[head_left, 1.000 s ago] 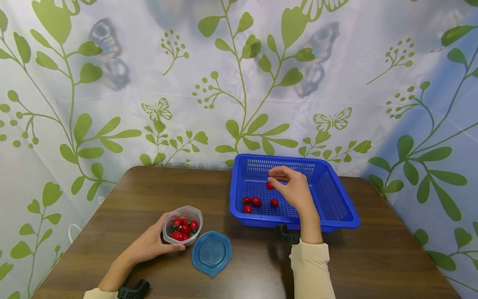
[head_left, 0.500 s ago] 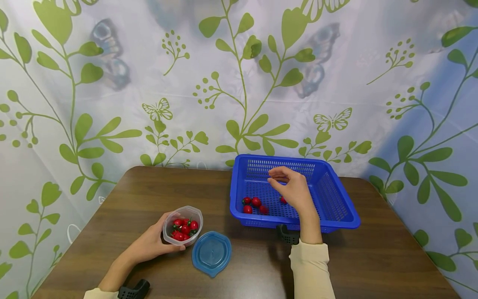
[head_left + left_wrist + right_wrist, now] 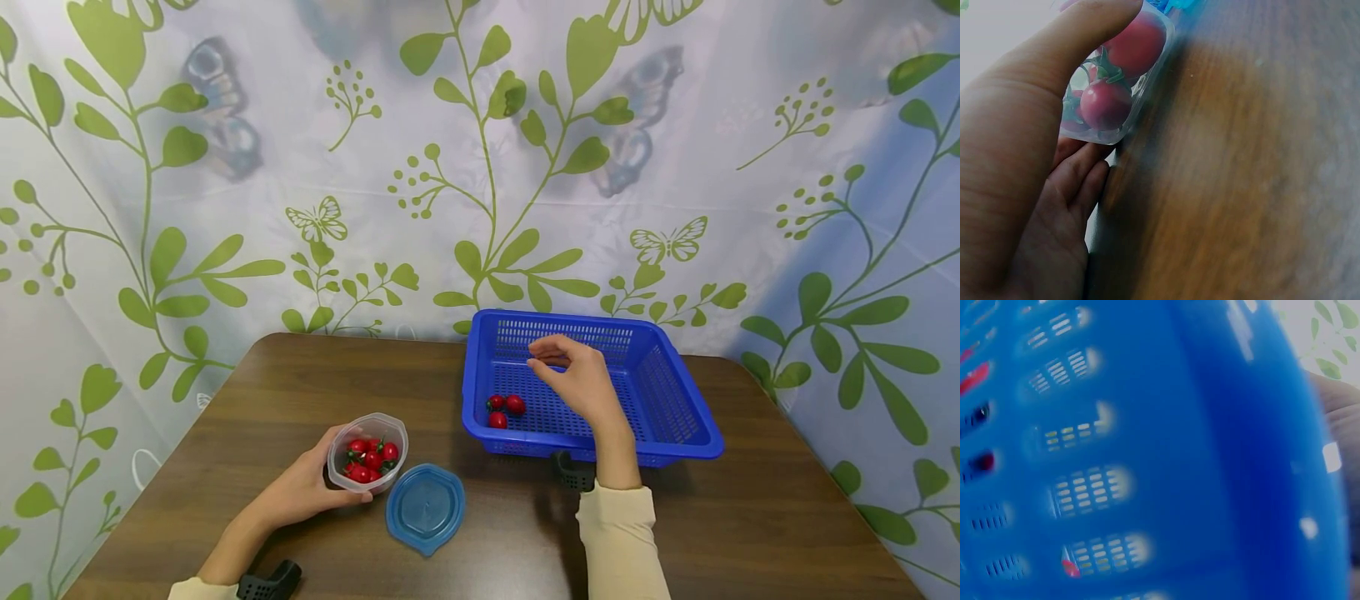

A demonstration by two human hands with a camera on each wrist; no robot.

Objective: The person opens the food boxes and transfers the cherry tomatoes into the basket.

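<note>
My left hand [image 3: 318,477] holds a clear plastic container [image 3: 399,467] of cherry tomatoes [image 3: 372,460], fingers behind it and thumb along its near side. In the left wrist view the thumb [image 3: 1035,69] crosses in front of the container [image 3: 1138,100]. My right hand [image 3: 581,375] hovers over the blue basket [image 3: 675,417], fingers curved and thumb apart, with nothing visible between them. Several cherry tomatoes [image 3: 514,405] lie in the basket's near left corner. The right wrist view is mostly filled by the basket's slotted wall [image 3: 1166,456], with red glimpsed through slots.
A blue lid [image 3: 426,507] lies on the brown wooden table [image 3: 360,367], just right of the container. Behind the table hangs a white cloth [image 3: 420,275] printed with green leaves. A dark wrist mount [image 3: 573,473] sits at my right wrist, by the basket's near rim.
Two cherry tomatoes shifted in the basket near my right hand and are now out of sight in the head view. The right hand has moved slightly left. The left hand stays put.
</note>
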